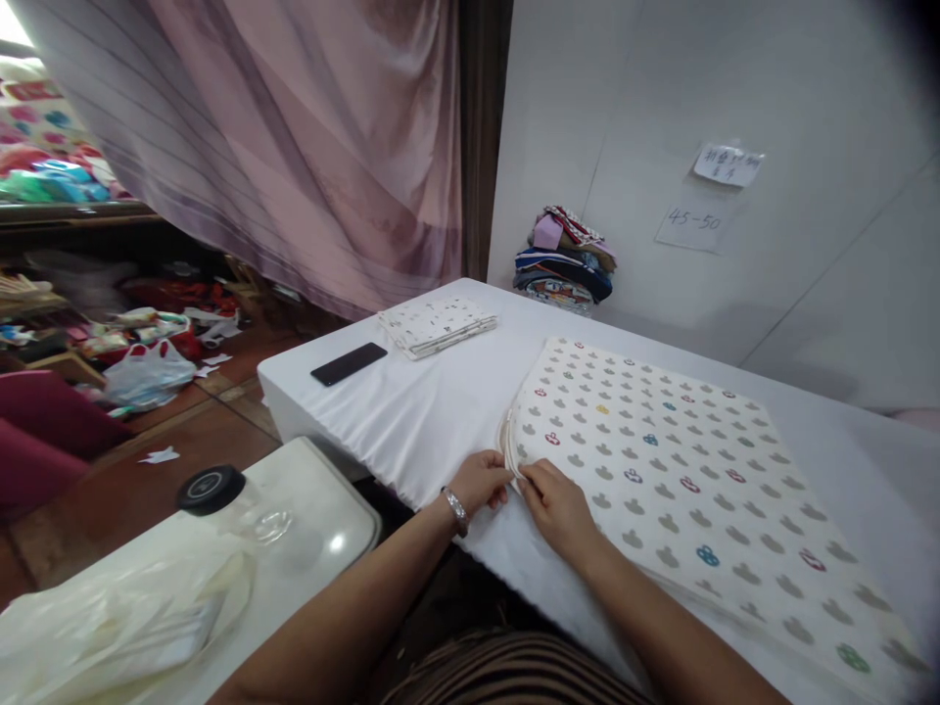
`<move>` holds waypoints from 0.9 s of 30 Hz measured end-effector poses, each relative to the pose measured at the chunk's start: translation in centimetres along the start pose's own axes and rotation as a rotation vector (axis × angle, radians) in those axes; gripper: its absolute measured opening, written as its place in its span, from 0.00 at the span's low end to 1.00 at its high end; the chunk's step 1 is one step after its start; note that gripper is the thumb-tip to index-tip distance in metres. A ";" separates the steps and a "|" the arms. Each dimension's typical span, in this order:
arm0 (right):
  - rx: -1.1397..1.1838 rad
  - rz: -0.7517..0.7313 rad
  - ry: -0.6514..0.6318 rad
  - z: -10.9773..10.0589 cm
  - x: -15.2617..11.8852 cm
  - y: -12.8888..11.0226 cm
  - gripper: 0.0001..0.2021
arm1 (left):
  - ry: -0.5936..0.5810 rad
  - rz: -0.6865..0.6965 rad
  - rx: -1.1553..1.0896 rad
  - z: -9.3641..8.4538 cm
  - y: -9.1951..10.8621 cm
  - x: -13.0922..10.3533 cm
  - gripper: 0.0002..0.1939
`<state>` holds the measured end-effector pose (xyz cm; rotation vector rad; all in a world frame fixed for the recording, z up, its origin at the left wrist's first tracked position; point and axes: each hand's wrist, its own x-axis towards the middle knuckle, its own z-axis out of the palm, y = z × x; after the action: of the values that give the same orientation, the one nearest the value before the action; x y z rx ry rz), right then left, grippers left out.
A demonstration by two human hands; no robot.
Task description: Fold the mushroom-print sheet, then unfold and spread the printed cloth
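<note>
A table covered in a white cloth (422, 416) runs from the left of the scene to the right, its covering wrinkled along the near left side. At its far left lies a folded cloth (439, 325) with small dark prints, and just beside it, on the near side, a black phone-like slab (349, 363) lies flat. A stack of folded textiles (564, 257) stands by the table's far edge, against a pale wall (609, 127) bearing two paper notes (688, 223), the lower marked "45-50". A pink curtain (352, 147) hangs at far left. On the reddish tiled floor (239, 431), a whitish plastic bag (151, 372) sits among scattered goods and scraps. At near left, a smaller white table (312, 499) carries a round black object (211, 488) and pale plastic wrapping (110, 627).

The printed cloth (646, 460) lies spread on the right part of the covered table. It is off-white, with rows of grey motifs and a few in red, blue, green and yellow; it is layered, its plies visible and curved at the near left edge. The left hand (481, 480), with a silvery band (455, 505) at the wrist, has its fingertips pinched together on that edge. The right hand (559, 499), just beside it, grips the same edge between thumb and fingers
</note>
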<state>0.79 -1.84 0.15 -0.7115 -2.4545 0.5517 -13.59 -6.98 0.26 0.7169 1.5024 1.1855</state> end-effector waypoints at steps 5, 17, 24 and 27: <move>0.028 0.000 0.040 -0.6 0.2 0.3 0.10 | 0.035 -0.030 0.021 0.2 0.0 0.2 0.06; -0.235 -0.083 -0.033 -0.8 0.1 -0.9 0.12 | 0.112 -0.027 0.068 0.5 1.2 -0.1 0.06; -0.230 -0.096 -0.037 -0.6 0.0 -0.9 0.08 | 0.122 0.027 0.091 0.4 1.5 0.0 0.13; -0.270 -0.100 -0.053 -0.5 -0.1 -1.0 0.11 | 0.134 0.028 0.163 0.6 1.6 0.5 0.12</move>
<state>0.80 -2.56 0.94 -0.6807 -2.6270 0.2046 -13.35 -5.87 1.58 0.7817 1.7208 1.1599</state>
